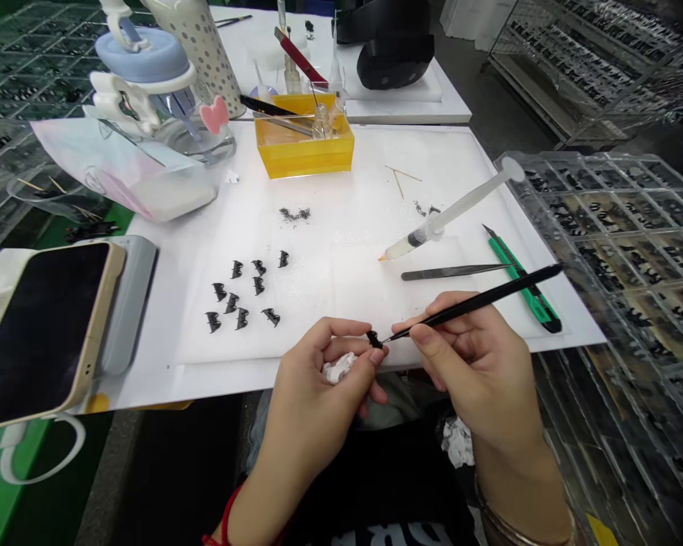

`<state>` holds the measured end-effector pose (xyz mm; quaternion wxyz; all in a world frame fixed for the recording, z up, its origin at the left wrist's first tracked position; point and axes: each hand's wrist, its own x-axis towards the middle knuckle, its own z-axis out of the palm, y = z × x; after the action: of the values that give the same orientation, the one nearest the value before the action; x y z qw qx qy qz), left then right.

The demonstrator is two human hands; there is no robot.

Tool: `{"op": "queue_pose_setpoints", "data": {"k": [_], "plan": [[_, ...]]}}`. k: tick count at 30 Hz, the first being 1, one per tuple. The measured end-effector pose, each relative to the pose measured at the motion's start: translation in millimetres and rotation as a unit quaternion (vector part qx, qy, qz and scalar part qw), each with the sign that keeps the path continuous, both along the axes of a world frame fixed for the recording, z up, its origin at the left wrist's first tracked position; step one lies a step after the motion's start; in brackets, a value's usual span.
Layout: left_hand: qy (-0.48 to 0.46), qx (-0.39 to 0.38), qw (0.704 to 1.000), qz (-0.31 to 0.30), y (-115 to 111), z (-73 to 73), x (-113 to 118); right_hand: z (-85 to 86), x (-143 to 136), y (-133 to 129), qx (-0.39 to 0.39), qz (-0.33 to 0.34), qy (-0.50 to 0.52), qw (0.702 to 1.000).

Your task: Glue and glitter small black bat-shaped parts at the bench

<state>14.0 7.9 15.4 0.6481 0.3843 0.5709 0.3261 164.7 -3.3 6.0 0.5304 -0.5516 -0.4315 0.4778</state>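
My left hand [324, 387] pinches a small black part [374, 340] between thumb and forefinger, and a crumpled white tissue [339, 368] sits tucked in the same palm. Held like a pen in my right hand [472, 349] is a slim black-handled tool [489, 292]; its thin tip meets or nearly meets the black part. Whether that tip is a brush or a needle is too small to tell. Several similar small black parts [231, 303] lie on the white mat left of my hands. Beyond my right hand are metal tweezers [455, 271] and a syringe [432, 231] with an orange tip.
A green utility knife [527, 284] lies at the right edge. Behind stands a yellow box [304, 155] of tools. At left are a phone [39, 326], a pastel pouch [130, 171] and a blue-lidded cup [142, 57]. Clear compartment trays [620, 220] flank the right side.
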Motion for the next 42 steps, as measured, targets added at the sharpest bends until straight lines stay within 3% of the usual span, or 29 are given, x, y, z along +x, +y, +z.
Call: {"op": "queue_pose_setpoints", "data": {"k": [42], "plan": [[-0.019,0.038,0.999,-0.004,-3.3,-5.5,-2.0,-0.4,0.2,0.5,-0.002,-0.004,0.018,1.0]]}}
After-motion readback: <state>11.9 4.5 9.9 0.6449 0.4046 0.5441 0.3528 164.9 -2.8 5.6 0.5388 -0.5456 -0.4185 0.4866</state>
